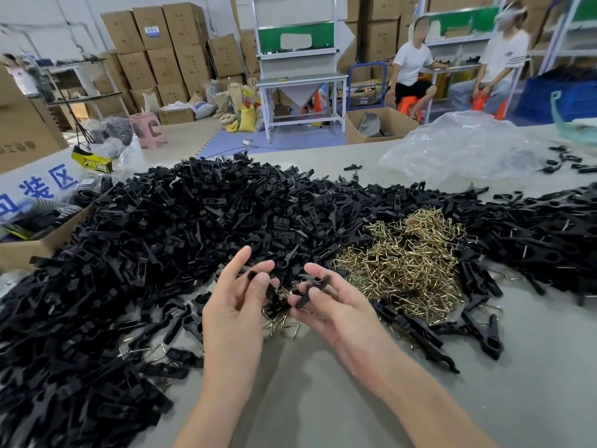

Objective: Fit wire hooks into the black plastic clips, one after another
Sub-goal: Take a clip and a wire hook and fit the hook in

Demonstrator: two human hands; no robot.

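A huge heap of black plastic clips (181,227) covers the left and middle of the table. A pile of brass-coloured wire hooks (403,263) lies to the right of my hands. My left hand (235,305) pinches a black clip piece (253,274) between thumb and fingers. My right hand (336,305) holds another black clip (310,291) in curled fingers, close to the left hand. A few loose wire hooks (284,321) lie on the table under both hands.
Clips with wire hooks fitted (478,328) lie at the right of my right hand. A clear plastic bag (458,150) sits at the far right of the grey table (323,399). A cardboard box (29,247) stands at the left edge. Two people sit in the background.
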